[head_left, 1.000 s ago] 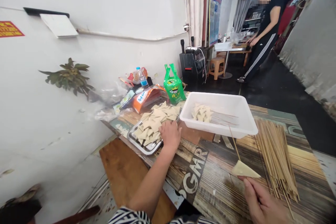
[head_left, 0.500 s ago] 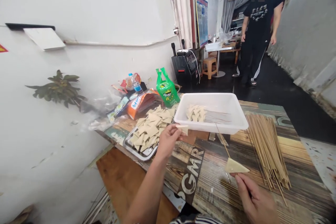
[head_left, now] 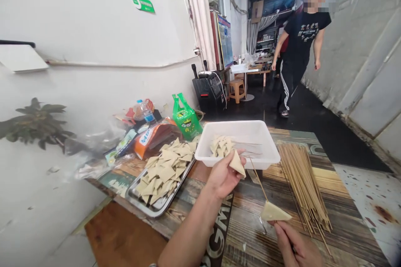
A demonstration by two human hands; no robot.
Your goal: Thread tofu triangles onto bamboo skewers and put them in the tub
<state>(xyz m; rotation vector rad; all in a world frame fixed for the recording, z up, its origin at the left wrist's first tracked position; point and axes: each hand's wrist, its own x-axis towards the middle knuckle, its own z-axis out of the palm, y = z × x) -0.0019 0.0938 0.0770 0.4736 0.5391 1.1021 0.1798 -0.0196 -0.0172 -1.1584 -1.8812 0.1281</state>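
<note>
My left hand (head_left: 224, 175) holds a pale triangular piece of tofu skin (head_left: 238, 164) between thumb and fingers, in front of the white plastic tub (head_left: 266, 150). My right hand (head_left: 293, 242) grips a thin wooden skewer (head_left: 259, 181) near its lower end; one tofu triangle (head_left: 274, 212) is threaded on it, just above the fingers. A metal tray (head_left: 150, 210) heaped with tofu triangles (head_left: 166, 169) lies to the left. Inside the tub rest several skewered triangles (head_left: 222, 145). A bundle of bare skewers (head_left: 308, 187) is at the right.
A green plastic bag (head_left: 187, 119), an orange package (head_left: 153, 137) and a water bottle (head_left: 146, 112) crowd the table's back left. Behind stands a black speaker (head_left: 209, 91) beside a stool (head_left: 237, 91). A person in black (head_left: 300, 41) is on the dark floor beyond the table.
My left hand has moved right with its triangle, from beside the tray to near the skewer's tip. The view has shifted. The person behind has stepped and turned.
</note>
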